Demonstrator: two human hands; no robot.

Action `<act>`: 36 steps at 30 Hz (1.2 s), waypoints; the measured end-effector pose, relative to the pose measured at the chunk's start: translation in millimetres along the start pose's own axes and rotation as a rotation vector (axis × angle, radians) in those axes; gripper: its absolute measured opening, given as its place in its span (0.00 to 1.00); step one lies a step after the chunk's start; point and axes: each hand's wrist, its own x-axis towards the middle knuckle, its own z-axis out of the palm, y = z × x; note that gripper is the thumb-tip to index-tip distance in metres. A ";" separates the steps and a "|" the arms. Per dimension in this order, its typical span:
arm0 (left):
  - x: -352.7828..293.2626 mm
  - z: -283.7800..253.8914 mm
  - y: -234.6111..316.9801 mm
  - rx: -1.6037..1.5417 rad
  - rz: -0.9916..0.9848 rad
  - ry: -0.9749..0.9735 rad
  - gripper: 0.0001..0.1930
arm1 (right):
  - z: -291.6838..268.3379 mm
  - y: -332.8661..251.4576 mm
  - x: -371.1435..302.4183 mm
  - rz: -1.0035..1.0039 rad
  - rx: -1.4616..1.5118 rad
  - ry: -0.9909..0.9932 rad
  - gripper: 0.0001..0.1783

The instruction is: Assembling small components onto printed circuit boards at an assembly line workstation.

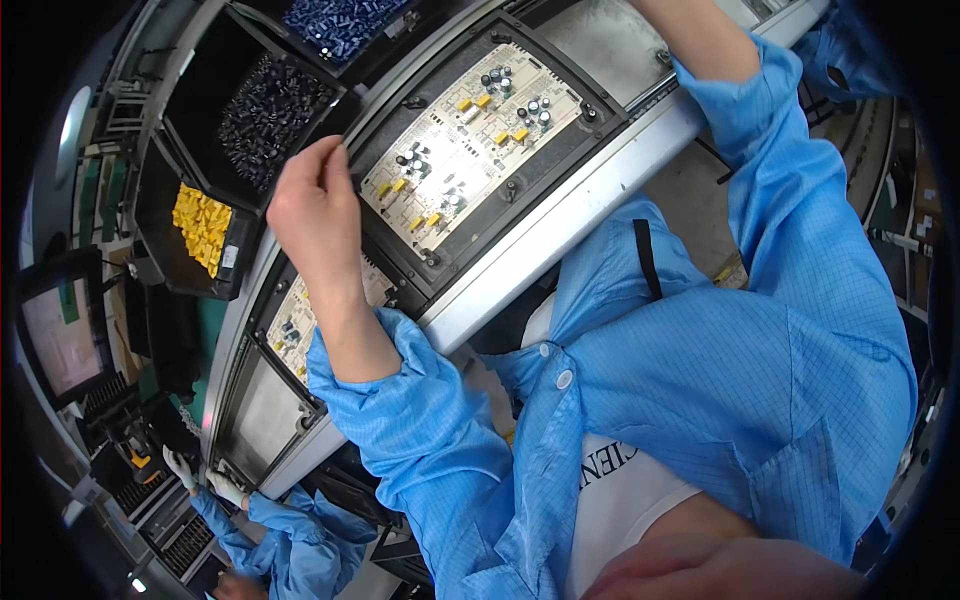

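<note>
My left hand (318, 212) hovers over the near side of the black part bins, beside the left edge of a black carrier frame (468, 262). Its fingers are curled together; whatever they pinch, if anything, is hidden. In the frame lies a pale circuit board (455, 148) fitted with yellow block parts, dark round capacitors and other small parts. Closest to the fingers is a bin of black components (268, 118). My right forearm (705, 40) reaches up past the top edge, so the right hand is cut off from view.
Yellow components (203, 228) fill a bin at the left, blue components (340, 22) one at the top. A second circuit board (292, 325) sits in a carrier farther left on the metal-railed line (560, 225). A gloved co-worker (290, 540) works at lower left, near a screen (65, 335).
</note>
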 end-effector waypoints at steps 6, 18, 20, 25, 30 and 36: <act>23.8 -21.1 -54.4 0.491 0.181 0.215 0.10 | 19.4 77.8 -64.2 0.164 -0.091 0.012 0.07; 74.7 -43.4 -46.2 0.550 0.087 -0.352 0.10 | 54.6 125.9 -121.4 0.139 -0.939 0.036 0.12; 72.0 -42.1 -52.8 0.532 0.063 -0.339 0.10 | 64.5 131.4 -121.2 0.131 -1.040 0.030 0.12; 65.1 -36.3 -53.5 0.437 0.115 -0.188 0.10 | 69.6 145.5 -108.0 0.047 -1.374 0.079 0.07; 64.7 -32.7 -52.4 0.495 0.058 -0.191 0.10 | 82.8 163.4 -92.3 -0.151 -1.827 0.038 0.05; 59.6 -32.1 -58.6 0.391 0.074 -0.070 0.09 | 90.5 187.5 -89.1 -0.342 -2.350 0.074 0.06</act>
